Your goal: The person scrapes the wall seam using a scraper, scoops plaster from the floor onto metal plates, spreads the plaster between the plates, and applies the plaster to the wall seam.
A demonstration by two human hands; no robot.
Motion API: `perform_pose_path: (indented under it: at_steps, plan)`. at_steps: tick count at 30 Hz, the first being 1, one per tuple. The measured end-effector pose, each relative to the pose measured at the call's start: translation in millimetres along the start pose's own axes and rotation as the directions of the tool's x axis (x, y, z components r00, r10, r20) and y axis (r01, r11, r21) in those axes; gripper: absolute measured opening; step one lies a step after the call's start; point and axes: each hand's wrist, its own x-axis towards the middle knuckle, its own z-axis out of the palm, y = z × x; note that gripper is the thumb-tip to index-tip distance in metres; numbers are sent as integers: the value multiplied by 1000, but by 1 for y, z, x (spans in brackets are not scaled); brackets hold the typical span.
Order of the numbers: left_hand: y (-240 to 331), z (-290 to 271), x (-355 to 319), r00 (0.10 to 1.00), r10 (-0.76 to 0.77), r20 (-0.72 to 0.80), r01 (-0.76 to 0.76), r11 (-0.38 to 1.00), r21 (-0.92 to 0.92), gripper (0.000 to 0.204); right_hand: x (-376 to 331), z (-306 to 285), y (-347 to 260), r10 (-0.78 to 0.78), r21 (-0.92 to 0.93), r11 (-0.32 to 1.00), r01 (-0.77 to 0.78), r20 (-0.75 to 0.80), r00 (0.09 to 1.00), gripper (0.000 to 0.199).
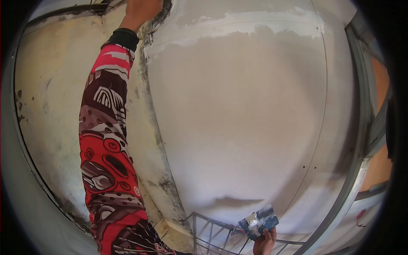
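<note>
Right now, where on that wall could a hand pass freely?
The wide grey panel is bare between the plaster strip above and the right hand with its smeared trowel. The mouldy seam by the left hand is crowded.

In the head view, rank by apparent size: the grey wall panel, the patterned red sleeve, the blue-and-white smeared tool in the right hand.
1. Grey wall panel, largest.
2. Patterned red sleeve; it is closer to the camera, so it looks enlarged.
3. Blue-and-white smeared tool, smallest, held by the right hand.
</note>
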Motion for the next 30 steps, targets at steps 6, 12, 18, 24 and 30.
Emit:
perform_pose_path:
  at_steps: [6, 12, 18, 24, 30]
  plan:
    - [3, 0, 25, 975, -49, 218, -4, 972, 237, 15, 4, -4, 0, 38, -126, 992, -34, 27, 999, 15]
    - [19, 7, 18, 946, 49, 319, -152, 939, 307, 15, 0, -7, 22, 20, -161, 987, -18, 15, 1000, 14]
    - [23, 3, -21, 944, 136, 299, -187, 971, 147, 22, 4, -10, 41, 10, -165, 986, -7, 20, 1000, 16]
    - [14, 29, -99, 897, 241, 371, -324, 929, 180, 22, 14, -4, 34, 12, -127, 992, -9, 20, 1000, 15]
    - [7, 18, -153, 934, 259, 244, -308, 932, 190, 6, 12, -13, 53, 55, -164, 985, -47, 44, 998, 13]
